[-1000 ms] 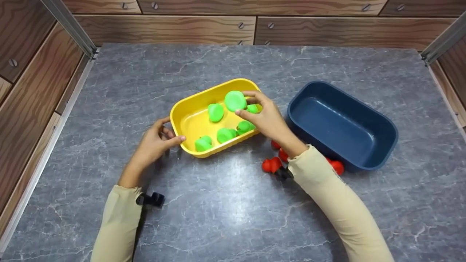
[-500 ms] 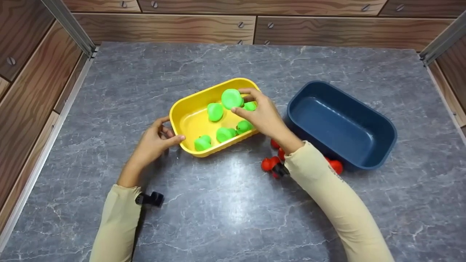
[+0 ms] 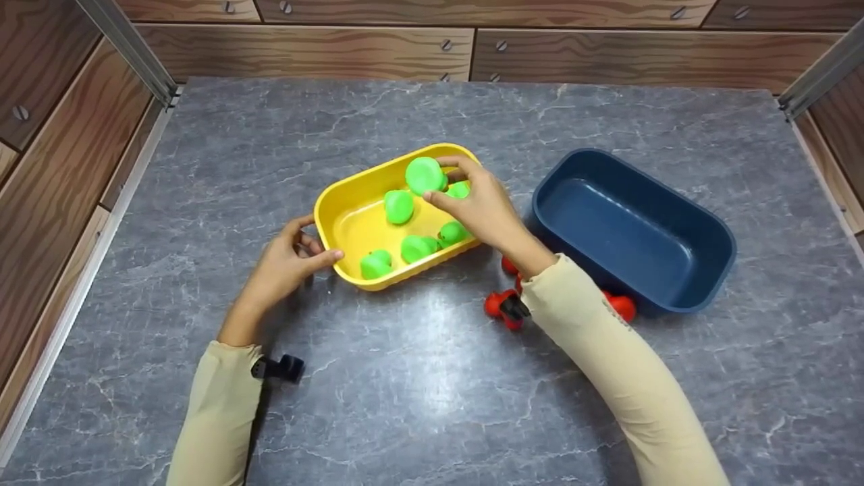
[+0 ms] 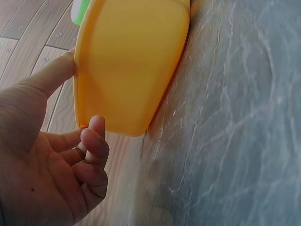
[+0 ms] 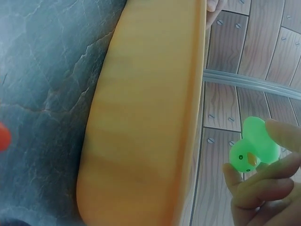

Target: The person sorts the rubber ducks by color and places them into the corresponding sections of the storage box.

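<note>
A yellow bin (image 3: 364,182) holds several green rubber ducks (image 3: 399,206). At its left end my left hand (image 3: 280,266) grips the rim, thumb on the near side; the left wrist view shows that hand (image 4: 51,165) against the bin's outer wall (image 4: 129,70). Above the bin's right part, my right hand (image 3: 482,202) pinches one green rubber duck (image 3: 425,176) between thumb and fingers, flat base turned up toward the head camera. Its face and orange beak show in the right wrist view, where the duck (image 5: 256,141) is raised beyond the rim.
A dark blue bin (image 3: 634,236) stands to the right, nothing visible inside. Red rubber ducks (image 3: 501,305) lie on the grey marbled table (image 3: 405,378) between it and my right forearm, which hides some. Wood-patterned walls (image 3: 304,54) bound the table.
My right hand has moved a little up and to the left in the head view, carrying the green rubber duck. The left hand and the yellow bin stay in place.
</note>
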Action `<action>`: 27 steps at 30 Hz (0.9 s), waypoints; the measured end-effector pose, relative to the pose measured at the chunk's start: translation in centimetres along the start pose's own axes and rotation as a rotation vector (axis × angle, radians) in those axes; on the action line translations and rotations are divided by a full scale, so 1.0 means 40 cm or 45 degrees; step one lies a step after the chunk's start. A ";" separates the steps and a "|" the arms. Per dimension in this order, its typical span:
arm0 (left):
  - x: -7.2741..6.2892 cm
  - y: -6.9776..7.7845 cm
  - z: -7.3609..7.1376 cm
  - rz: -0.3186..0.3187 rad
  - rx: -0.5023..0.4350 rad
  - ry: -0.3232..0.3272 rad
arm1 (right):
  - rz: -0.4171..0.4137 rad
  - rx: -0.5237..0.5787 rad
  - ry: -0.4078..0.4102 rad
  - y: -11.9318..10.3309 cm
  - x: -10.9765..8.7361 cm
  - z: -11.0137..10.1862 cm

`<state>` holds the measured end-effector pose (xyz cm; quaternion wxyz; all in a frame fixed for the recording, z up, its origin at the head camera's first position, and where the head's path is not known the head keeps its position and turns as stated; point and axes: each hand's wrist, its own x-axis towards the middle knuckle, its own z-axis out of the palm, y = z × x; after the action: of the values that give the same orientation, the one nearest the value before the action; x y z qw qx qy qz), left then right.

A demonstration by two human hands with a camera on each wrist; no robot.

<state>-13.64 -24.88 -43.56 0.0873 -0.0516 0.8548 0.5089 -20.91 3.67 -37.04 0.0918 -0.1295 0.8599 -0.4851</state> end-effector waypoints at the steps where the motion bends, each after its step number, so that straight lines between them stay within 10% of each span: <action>1: 0.000 0.001 0.000 -0.002 0.001 -0.002 | -0.004 0.002 0.003 0.001 0.001 0.000; 27: 0.003 -0.005 -0.001 -0.010 0.037 0.008 | -0.029 -0.046 -0.094 0.014 -0.065 -0.055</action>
<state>-13.73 -25.00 -43.74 0.0873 -0.0553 0.8622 0.4959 -19.14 6.55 -36.32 0.1155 -0.1587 0.8630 -0.4655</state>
